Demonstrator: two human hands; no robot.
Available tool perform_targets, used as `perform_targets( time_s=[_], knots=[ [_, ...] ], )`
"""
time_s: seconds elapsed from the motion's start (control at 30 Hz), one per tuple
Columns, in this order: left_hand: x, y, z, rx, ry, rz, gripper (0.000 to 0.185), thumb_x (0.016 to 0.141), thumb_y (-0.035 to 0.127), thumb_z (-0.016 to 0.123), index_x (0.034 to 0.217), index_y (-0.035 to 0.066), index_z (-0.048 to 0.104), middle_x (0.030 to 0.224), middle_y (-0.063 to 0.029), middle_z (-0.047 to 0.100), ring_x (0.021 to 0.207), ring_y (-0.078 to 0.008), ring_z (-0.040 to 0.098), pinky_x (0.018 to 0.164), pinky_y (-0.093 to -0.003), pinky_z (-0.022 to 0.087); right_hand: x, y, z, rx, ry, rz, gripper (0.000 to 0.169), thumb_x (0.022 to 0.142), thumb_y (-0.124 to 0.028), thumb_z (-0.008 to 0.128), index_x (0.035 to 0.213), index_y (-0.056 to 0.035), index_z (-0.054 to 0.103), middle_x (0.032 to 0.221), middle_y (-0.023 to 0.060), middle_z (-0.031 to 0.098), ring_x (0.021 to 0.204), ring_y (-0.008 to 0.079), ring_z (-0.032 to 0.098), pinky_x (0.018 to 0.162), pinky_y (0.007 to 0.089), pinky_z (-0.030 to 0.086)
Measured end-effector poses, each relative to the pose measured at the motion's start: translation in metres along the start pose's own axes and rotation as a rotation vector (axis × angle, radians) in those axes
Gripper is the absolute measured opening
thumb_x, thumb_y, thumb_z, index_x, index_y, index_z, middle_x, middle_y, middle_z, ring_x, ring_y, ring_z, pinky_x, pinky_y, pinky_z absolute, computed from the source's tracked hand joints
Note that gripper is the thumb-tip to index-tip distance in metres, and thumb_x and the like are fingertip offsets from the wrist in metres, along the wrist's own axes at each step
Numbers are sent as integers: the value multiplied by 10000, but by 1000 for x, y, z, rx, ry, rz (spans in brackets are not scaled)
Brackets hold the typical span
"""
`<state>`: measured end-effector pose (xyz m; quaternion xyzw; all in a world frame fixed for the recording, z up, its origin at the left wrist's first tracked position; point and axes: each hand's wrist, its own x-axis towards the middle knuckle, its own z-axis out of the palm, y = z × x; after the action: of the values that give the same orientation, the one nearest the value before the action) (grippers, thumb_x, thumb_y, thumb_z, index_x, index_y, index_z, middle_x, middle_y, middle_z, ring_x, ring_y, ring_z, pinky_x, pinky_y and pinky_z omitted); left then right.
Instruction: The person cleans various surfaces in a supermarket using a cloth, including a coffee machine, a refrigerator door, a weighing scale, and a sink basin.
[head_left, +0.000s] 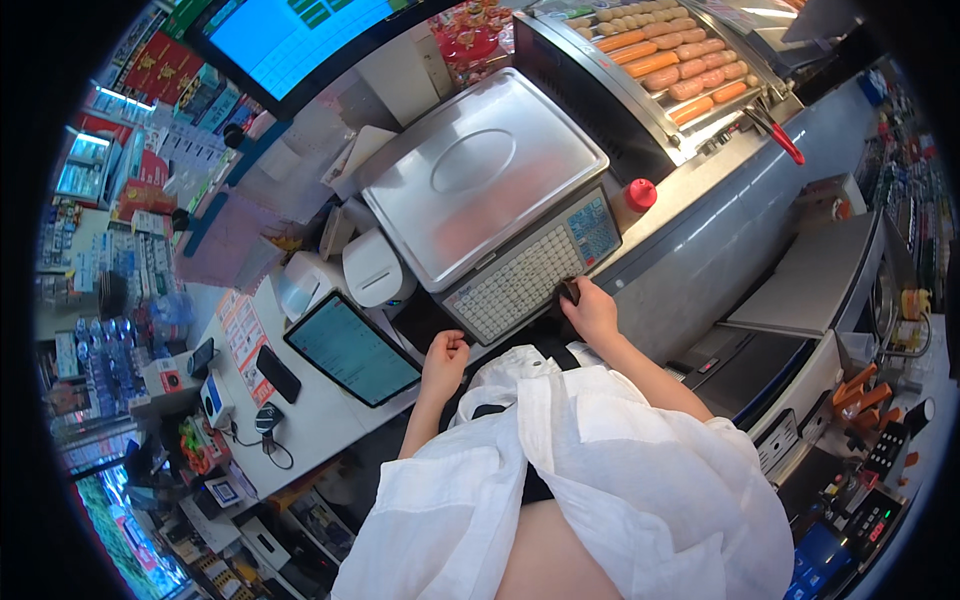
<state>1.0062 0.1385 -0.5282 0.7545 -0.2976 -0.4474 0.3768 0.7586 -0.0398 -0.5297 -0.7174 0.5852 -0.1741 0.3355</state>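
Note:
My right hand (594, 313) grips a small dark object (570, 290), perhaps a computer mouse, at the front edge of the scale's keypad (517, 285). Loosely curled, my left hand (445, 361) is near the keypad's left front corner, with nothing visible in its fingers. The price scale (476, 169) has a broad steel pan above its keys. Left of that hand lies a tablet (352, 349) with a lit screen. A white device with a slot (379, 268), perhaps a printer, stands between tablet and scale.
A roller grill (667, 56) with several sausages stands at the back right, tongs with a red handle (784, 142) at its front. A red-capped bottle (640, 196) is beside the scale. A monitor (292, 45) rises behind. A black phone (278, 374) lies on the white counter (322, 427).

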Motion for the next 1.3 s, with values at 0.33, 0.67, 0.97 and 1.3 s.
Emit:
perform_targets(
  time_s=[0.33,0.67,0.97,1.3],
  knots=[
    [0,1,-5,13,32,17,249,860,86,605,1086,-15,576,920,-69,617,741,-120,581,714,-261,490,-6,-9,3,42,54,115,293,790,-238,667,996,-52,576,925,178,662,876,368,633,753,444,501],
    [7,2,-3,37,23,68,216,862,89,604,1050,-16,592,916,-78,634,727,-129,588,703,-272,497,-10,-8,4,30,-26,172,362,795,-276,665,1048,-30,583,924,202,667,882,377,636,774,444,499],
    [0,-2,-7,71,31,59,205,878,101,603,1055,-2,606,918,-69,640,745,-123,582,709,-270,489,1,-1,3,178,169,271,316,826,-264,643,1033,-32,588,942,197,666,891,368,637,773,429,495],
    [-13,8,-5,134,-41,48,192,896,115,590,1053,6,607,911,-64,648,766,-126,594,717,-268,490,-1,-13,9,123,118,145,300,836,-250,658,1025,-49,540,913,191,654,867,382,633,735,446,501]
  ],
)
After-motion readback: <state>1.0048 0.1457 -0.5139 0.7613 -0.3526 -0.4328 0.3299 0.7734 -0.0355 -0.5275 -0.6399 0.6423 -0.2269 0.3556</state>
